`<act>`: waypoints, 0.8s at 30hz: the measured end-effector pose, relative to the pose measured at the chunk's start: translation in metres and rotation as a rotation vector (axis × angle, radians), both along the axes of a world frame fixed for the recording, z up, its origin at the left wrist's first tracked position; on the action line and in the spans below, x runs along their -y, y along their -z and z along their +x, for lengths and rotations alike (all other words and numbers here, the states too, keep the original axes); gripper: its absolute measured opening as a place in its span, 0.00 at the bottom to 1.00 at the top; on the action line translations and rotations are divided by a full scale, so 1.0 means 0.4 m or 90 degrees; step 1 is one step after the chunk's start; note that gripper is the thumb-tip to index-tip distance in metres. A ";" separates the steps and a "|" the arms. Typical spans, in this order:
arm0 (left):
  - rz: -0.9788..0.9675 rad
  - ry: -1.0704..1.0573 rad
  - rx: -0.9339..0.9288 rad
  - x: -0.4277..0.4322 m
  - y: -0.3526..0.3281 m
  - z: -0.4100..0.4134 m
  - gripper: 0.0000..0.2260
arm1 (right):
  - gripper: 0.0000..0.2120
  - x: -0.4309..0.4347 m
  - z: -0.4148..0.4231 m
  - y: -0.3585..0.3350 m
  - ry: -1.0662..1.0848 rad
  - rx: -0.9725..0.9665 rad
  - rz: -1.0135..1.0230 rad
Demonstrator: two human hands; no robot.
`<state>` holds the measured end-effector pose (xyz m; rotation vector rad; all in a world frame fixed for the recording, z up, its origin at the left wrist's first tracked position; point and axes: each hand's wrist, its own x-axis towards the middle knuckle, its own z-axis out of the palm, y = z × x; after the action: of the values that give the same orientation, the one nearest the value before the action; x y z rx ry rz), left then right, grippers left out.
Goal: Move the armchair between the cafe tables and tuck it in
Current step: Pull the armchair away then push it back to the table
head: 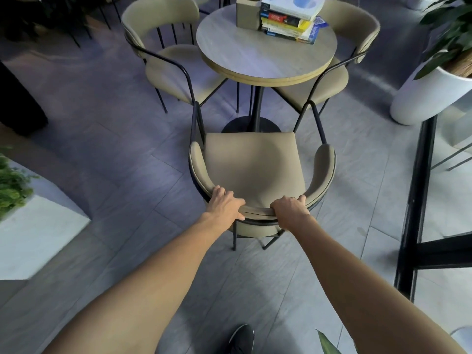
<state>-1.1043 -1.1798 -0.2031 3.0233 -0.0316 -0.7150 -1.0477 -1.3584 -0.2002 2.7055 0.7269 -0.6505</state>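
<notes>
A beige armchair [252, 162] with a thin black metal frame stands on the floor in front of me, its seat facing a round cafe table [255, 60]. The seat's front edge is near the table's black pedestal base, short of the tabletop. My left hand [224, 204] grips the left part of the curved backrest top. My right hand [290, 210] grips the same backrest a little to the right. Both arms are stretched out ahead.
Two matching armchairs [168, 47] [355, 34] flank the table. A stack of books [291, 19] and a beige block lie on top. A white planter [429, 95] stands right, a black-framed glass panel [419, 190] beside it, a white plant box [30, 236] left.
</notes>
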 end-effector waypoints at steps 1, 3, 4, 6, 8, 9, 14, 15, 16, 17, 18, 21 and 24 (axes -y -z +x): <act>0.001 0.000 -0.001 0.001 -0.002 0.000 0.20 | 0.18 0.000 -0.001 0.001 0.000 0.001 0.001; 0.002 -0.001 -0.006 0.001 -0.009 0.002 0.21 | 0.17 0.002 0.001 0.001 -0.002 -0.001 0.000; 0.002 0.000 -0.010 0.000 -0.014 0.003 0.21 | 0.17 0.004 0.001 -0.001 -0.004 -0.008 -0.002; -0.003 0.003 -0.027 -0.002 -0.028 0.007 0.22 | 0.17 0.007 0.004 -0.013 -0.008 -0.039 -0.003; -0.012 0.002 -0.048 -0.001 -0.049 0.012 0.25 | 0.17 0.009 0.009 -0.034 -0.007 -0.093 0.018; -0.013 -0.002 -0.049 0.003 -0.064 0.017 0.26 | 0.19 0.010 0.014 -0.050 0.001 -0.117 0.043; -0.016 -0.011 0.049 0.030 -0.179 0.072 0.24 | 0.28 0.010 0.077 -0.175 0.000 -0.096 0.099; -0.012 -0.012 0.071 0.031 -0.211 0.091 0.24 | 0.27 0.010 0.101 -0.208 -0.009 -0.070 0.104; -0.009 -0.014 0.089 0.030 -0.244 0.112 0.23 | 0.26 0.008 0.127 -0.241 -0.016 -0.047 0.110; -0.007 -0.016 0.105 0.027 -0.278 0.135 0.23 | 0.26 0.006 0.154 -0.275 -0.020 -0.024 0.117; -0.007 -0.019 0.120 0.022 -0.312 0.160 0.22 | 0.26 0.002 0.182 -0.309 -0.021 -0.004 0.122; -0.009 -0.029 0.161 0.000 -0.409 0.239 0.20 | 0.26 -0.020 0.264 -0.398 -0.026 0.037 0.126; -0.010 -0.048 0.180 -0.031 -0.485 0.331 0.18 | 0.25 -0.056 0.354 -0.484 -0.051 0.057 0.121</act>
<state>-0.9719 -1.1673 -0.0093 3.0640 0.0679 -0.2766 -0.9062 -1.3362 -0.0066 2.8369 0.9100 -0.4593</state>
